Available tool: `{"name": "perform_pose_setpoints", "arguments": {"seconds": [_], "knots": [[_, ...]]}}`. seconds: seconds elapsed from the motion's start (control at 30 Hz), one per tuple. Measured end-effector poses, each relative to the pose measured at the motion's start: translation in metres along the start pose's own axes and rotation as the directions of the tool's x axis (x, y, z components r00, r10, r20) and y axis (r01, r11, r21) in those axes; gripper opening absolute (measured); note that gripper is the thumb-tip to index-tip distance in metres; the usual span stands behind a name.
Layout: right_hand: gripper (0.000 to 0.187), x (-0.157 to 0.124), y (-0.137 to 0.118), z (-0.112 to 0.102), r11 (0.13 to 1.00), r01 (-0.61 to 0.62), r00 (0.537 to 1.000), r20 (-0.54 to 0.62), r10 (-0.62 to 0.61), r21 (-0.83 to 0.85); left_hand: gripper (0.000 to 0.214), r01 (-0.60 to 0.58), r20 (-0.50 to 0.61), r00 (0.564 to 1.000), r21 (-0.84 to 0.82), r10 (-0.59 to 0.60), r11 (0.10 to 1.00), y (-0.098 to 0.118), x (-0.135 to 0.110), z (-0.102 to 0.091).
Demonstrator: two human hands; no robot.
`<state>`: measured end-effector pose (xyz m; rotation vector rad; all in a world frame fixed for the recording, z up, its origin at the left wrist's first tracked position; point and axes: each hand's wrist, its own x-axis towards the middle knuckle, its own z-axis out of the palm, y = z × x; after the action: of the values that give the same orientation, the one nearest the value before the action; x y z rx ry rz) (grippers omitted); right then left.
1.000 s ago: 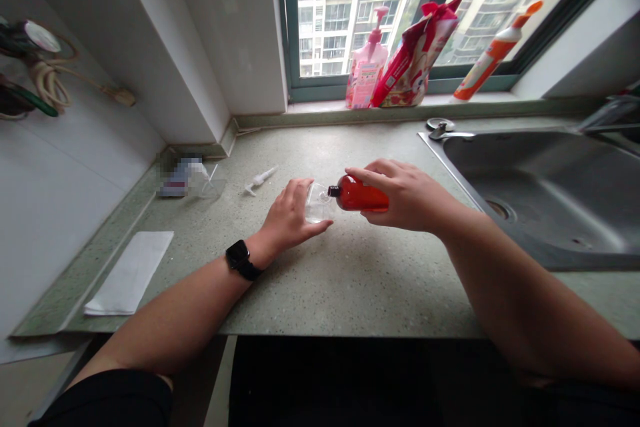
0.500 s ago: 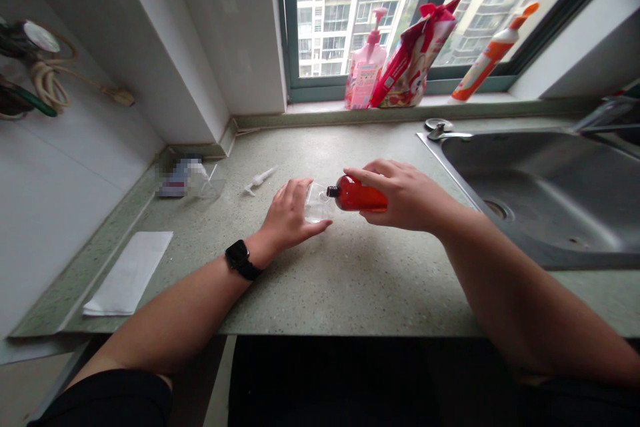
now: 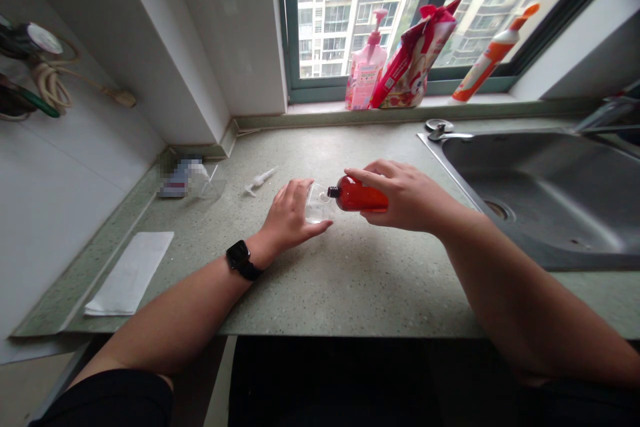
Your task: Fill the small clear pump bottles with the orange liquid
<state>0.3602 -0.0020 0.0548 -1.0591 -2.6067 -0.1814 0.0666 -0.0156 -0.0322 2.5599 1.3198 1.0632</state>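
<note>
My right hand (image 3: 405, 197) is wrapped round a small red bottle (image 3: 357, 195) held on its side, its dark open neck pointing left into a small clear cup (image 3: 317, 203). My left hand (image 3: 290, 217), a black watch on its wrist, curls round that clear cup and steadies it on the green speckled counter (image 3: 350, 273). The cup looks almost empty. A white pump nozzle (image 3: 260, 180) lies loose on the counter behind my left hand.
A steel sink (image 3: 550, 193) fills the right side. On the window sill stand a pink pump bottle (image 3: 367, 67), a red refill pouch (image 3: 415, 57) and an orange bottle (image 3: 493, 57). A folded white cloth (image 3: 131, 273) and a clear container (image 3: 200, 180) lie left.
</note>
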Motion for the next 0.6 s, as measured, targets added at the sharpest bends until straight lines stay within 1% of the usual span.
{"name": "perform_pose_setpoints", "arguments": {"seconds": [0.17,0.6], "knots": [[0.076,-0.0001,0.0005,0.0001,1.0,0.003,1.0,-0.002,-0.003,-0.001,0.089,-0.003,0.0,1.0,-0.002,0.003,1.0,-0.0002,-0.0005,0.0],[0.074,0.0007,-0.0009,-0.0014,1.0,-0.002,1.0,0.009,0.002,-0.007,0.089,-0.005,0.004,1.0,0.007,0.005,1.0,-0.0003,0.0001,0.0001]]}}
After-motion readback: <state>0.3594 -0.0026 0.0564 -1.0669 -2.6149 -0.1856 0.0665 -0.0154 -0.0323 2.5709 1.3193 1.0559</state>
